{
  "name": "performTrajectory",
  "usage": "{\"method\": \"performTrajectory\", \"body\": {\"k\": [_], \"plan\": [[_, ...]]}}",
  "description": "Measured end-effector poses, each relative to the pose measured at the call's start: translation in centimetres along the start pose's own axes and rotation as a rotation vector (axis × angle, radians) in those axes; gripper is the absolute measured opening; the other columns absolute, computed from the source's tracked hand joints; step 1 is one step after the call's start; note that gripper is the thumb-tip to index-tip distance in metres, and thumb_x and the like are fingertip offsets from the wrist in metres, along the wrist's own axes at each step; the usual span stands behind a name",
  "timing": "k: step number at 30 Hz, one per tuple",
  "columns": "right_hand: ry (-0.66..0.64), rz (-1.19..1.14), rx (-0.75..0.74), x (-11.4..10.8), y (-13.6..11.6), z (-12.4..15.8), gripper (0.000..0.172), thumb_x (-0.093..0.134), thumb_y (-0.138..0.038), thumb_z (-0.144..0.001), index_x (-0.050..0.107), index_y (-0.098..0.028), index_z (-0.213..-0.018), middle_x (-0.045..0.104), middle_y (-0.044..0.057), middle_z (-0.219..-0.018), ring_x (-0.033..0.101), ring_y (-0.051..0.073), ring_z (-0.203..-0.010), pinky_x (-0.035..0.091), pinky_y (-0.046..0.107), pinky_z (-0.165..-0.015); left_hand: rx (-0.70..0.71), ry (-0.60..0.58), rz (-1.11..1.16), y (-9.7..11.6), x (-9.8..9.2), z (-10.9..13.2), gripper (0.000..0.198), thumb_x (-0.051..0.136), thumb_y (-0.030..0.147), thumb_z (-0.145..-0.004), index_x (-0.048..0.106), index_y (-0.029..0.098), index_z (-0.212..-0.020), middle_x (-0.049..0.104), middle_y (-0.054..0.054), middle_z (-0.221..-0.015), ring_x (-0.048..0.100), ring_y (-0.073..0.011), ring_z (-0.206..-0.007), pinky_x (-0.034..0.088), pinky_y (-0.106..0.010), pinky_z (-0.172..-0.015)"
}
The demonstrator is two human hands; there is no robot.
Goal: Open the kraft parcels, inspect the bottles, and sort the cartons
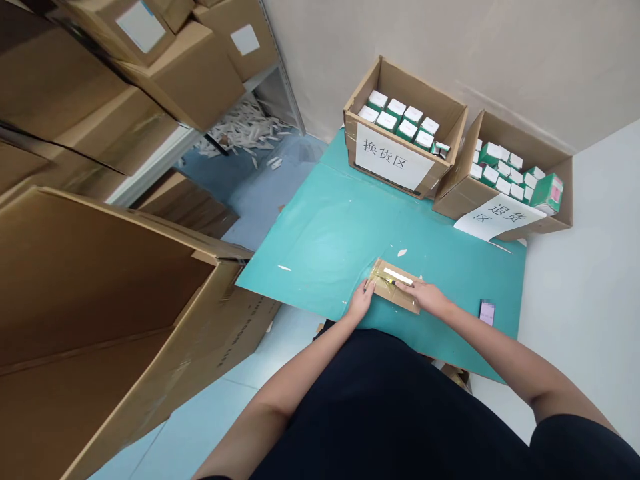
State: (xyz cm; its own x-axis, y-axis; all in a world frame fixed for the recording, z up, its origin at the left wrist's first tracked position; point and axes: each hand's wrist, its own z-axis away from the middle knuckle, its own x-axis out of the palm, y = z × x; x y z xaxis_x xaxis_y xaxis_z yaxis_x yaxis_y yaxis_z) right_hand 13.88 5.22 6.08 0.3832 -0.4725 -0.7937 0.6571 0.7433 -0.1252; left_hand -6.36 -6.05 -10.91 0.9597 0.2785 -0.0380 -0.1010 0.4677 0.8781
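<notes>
Head view: the small taped carton (398, 294) lies flat on the teal table mat (320, 230), with the person's dark shirt (400, 413) at its near side and both hands on it. The left hand (361, 301) has its fingers narrowed on the carton's left corner; the right hand (425, 296) has its fingers closed around a yellow cutter (391, 281) over the carton's top, near the clear tape (377, 270) and white label (399, 275). To cut cleanly, I would judge, the blade should stay shallow and run away from the left fingertips, that hand only steadying the corner (whether the blade touches the tape, I cannot tell). Beyond the carton, the mat bears pale nicks (402, 253) and two open cardboard bins (415, 88) with lettered sheets (395, 157), packed with green-and-white boxes (387, 121). A phone (487, 313) lies to the carton's right. Left of the carton, past the mat's edge, stand a large open carton (200, 333) and a loaded metal shelf (150, 170), white strips (245, 128) heaped behind; a pale wall (500, 53) rises farthest beyond the carton
</notes>
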Motion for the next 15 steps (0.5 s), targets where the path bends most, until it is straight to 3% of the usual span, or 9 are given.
{"method": "performTrajectory", "body": {"k": [8, 15], "plan": [[-0.073, 0.073, 0.035, 0.1, 0.3, 1.7, 0.074, 0.037, -0.006, -0.096, 0.027, -0.041, -0.161, 0.067, 0.008, -0.118, 0.066, 0.021, -0.092, 0.045, 0.027, -0.076, 0.016, 0.036, -0.072, 0.2, 0.0, 0.1, 0.062, 0.052, 0.061, -0.096, 0.059, 0.018, -0.141, 0.066, -0.014, -0.139, 0.054, -0.0311, -0.137, 0.036, -0.046, -0.120], [-0.097, 0.048, 0.089, 1.8, 2.7, 5.5, 0.077, 0.034, -0.002, -0.094, 0.033, -0.042, -0.159, 0.069, 0.007, -0.113, 0.068, 0.022, -0.089, 0.045, 0.029, -0.076, 0.043, 0.043, -0.079, 0.8, -0.1, 0.3, 0.057, 0.053, 0.056, -0.096, 0.063, 0.016, -0.135, 0.070, -0.014, -0.132, 0.058, -0.0324, -0.132, 0.040, -0.045, -0.116]]}}
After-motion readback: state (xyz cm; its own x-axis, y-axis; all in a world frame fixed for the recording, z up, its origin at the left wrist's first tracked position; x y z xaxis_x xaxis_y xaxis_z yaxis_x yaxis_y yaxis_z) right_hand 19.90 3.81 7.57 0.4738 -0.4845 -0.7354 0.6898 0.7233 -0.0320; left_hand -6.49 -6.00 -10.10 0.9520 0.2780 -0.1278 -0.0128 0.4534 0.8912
